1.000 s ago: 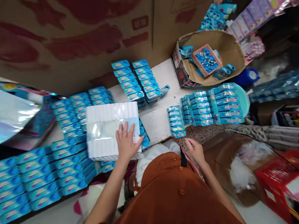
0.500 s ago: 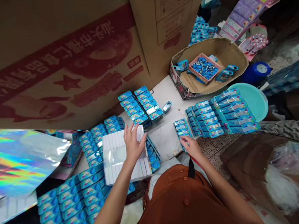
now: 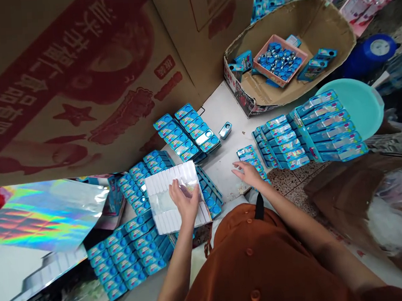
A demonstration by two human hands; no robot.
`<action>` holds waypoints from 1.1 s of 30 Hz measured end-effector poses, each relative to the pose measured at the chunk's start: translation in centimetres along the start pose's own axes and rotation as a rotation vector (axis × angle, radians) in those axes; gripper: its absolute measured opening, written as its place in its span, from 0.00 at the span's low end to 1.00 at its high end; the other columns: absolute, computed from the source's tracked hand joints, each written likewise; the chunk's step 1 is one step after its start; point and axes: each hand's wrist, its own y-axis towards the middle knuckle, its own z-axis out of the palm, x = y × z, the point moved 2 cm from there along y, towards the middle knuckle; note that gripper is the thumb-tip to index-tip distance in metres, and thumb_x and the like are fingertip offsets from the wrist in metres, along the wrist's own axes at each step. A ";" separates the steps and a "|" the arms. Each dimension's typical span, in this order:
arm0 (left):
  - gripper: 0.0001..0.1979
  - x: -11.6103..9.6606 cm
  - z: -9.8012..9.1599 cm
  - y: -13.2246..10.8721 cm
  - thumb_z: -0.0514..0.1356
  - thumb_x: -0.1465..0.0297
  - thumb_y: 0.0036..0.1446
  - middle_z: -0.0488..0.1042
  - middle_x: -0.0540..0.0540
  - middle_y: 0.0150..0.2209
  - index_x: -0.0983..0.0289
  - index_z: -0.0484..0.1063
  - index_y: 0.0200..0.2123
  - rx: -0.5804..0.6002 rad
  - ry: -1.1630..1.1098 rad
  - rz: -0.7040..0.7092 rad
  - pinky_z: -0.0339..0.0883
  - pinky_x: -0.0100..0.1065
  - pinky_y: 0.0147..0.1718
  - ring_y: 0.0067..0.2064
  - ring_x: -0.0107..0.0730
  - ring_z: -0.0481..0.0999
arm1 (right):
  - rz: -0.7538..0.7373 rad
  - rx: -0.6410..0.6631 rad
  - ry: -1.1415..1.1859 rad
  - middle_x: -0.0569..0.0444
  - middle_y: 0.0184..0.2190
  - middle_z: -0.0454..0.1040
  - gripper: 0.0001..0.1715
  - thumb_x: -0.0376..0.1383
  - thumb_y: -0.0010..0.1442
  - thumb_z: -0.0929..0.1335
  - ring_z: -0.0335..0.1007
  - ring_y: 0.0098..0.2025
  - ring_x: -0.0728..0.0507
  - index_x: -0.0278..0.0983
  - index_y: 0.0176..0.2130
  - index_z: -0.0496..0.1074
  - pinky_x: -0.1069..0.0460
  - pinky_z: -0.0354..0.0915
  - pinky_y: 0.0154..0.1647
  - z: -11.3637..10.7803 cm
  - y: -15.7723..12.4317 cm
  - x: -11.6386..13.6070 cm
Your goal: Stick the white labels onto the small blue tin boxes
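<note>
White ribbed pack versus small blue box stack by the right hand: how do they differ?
The white ribbed pack is one broad slab; the small blue box stack is narrow, many pieces. The pack lies on blue boxes, under the left hand; the stack sits on the tabletop.

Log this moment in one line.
left hand: on white pack | right hand: open, beside blue stack | surface: white table

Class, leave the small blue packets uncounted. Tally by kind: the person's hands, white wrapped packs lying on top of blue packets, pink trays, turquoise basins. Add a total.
Hands: 2 (left hand, right hand)
white wrapped pack: 1
pink tray: 1
turquoise basin: 1
Total: 5
</note>
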 end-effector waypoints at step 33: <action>0.23 6.2 -15.4 -12.0 0.52 0.77 0.55 0.64 0.51 0.61 0.53 0.73 0.51 -0.430 0.312 0.334 0.45 0.51 0.63 0.67 0.43 0.49 | -0.081 0.209 0.054 0.49 0.41 0.77 0.18 0.44 0.61 0.62 0.72 0.36 0.43 0.38 0.43 0.74 0.48 0.65 0.42 4.8 -9.6 2.4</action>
